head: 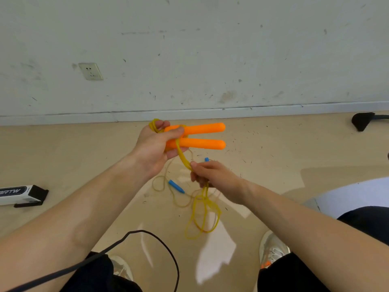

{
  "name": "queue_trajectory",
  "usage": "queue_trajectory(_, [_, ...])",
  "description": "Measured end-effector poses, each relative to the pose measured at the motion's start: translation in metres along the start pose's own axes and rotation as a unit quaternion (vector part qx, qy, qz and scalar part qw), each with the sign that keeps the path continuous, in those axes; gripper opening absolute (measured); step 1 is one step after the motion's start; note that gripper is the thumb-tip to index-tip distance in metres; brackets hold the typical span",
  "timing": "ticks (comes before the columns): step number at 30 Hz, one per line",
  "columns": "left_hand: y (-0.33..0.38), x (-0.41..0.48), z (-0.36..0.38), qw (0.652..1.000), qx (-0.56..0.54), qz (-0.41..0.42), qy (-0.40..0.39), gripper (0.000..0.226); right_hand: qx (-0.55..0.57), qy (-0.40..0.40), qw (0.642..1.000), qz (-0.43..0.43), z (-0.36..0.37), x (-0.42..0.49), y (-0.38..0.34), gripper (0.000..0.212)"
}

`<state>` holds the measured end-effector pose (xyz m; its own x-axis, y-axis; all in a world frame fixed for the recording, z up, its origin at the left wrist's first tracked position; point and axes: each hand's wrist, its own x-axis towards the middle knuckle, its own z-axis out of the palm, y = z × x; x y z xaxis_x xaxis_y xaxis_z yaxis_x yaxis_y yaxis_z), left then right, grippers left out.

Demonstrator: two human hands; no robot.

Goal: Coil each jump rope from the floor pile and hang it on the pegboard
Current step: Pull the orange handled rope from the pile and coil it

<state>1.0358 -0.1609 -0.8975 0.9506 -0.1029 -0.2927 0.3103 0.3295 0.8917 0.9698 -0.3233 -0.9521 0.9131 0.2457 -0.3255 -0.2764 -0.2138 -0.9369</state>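
Note:
My left hand (154,147) grips the two orange handles (202,135) of a jump rope, held side by side and pointing right. Its yellow cord (203,216) loops over my left fingers and runs down to my right hand (212,178), which pinches the bundled strands just below the handles. Several loops hang from that hand above the floor. A second rope lies on the floor behind, with a thin yellow cord and blue handles (176,186); one blue handle is mostly hidden by my right hand. The pegboard is out of view.
A white wall with a socket (91,71) and a skirting board runs across the back. A white and black box (22,194) lies on the floor at left. A black cable (151,241) curves near my shoes. A dark object (363,121) sits far right.

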Motion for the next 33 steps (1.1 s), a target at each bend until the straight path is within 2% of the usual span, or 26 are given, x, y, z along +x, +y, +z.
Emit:
queue_trajectory(4, [0.002, -0.004, -0.007, 0.994, 0.074, -0.011, -0.077, 0.040, -0.059, 0.050, 0.997, -0.027, -0.030, 0.006, -0.008, 0.021])
queue_trajectory(7, [0.004, -0.006, -0.012, 0.981, 0.134, -0.027, -0.138, 0.052, -0.083, 0.018, 0.995, -0.044, -0.045, 0.005, -0.021, 0.028])
queue_trajectory(9, [0.005, -0.008, -0.014, 0.969, 0.178, -0.021, -0.168, 0.059, -0.114, -0.011, 0.993, -0.039, -0.050, 0.003, -0.030, 0.025])
queue_trajectory(13, [0.008, -0.013, -0.013, 0.955, 0.227, 0.002, -0.189, 0.057, -0.227, -0.054, 0.972, -0.010, -0.057, 0.003, -0.037, 0.019])
queue_trajectory(17, [0.009, -0.017, -0.013, 0.941, 0.270, 0.012, -0.201, 0.057, -0.349, -0.088, 0.933, 0.020, -0.067, 0.001, -0.039, 0.039])
queue_trajectory(19, [0.006, -0.019, -0.011, 0.925, 0.320, 0.026, -0.203, 0.058, -0.384, -0.066, 0.920, 0.033, -0.069, 0.001, -0.039, 0.051])
queue_trajectory(21, [0.003, -0.022, -0.009, 0.900, 0.384, 0.045, -0.202, 0.061, -0.390, -0.031, 0.920, 0.016, -0.067, 0.003, -0.038, 0.053])
queue_trajectory(24, [0.000, -0.022, -0.007, 0.886, 0.417, 0.057, -0.197, 0.063, -0.296, 0.010, 0.955, 0.022, -0.062, 0.004, -0.041, 0.049])
queue_trajectory(27, [-0.004, -0.016, -0.011, 0.867, 0.457, 0.110, -0.166, 0.066, -0.091, 0.022, 0.991, 0.093, -0.057, 0.002, -0.044, 0.043])
queue_trajectory(30, [-0.009, -0.009, -0.014, 0.853, 0.480, 0.172, -0.110, 0.065, 0.096, 0.023, 0.987, 0.129, -0.043, -0.004, -0.050, 0.039])
queue_trajectory(33, [-0.010, -0.003, -0.013, 0.834, 0.498, 0.228, -0.061, 0.061, 0.145, 0.006, 0.985, 0.096, -0.025, -0.013, -0.053, 0.030])
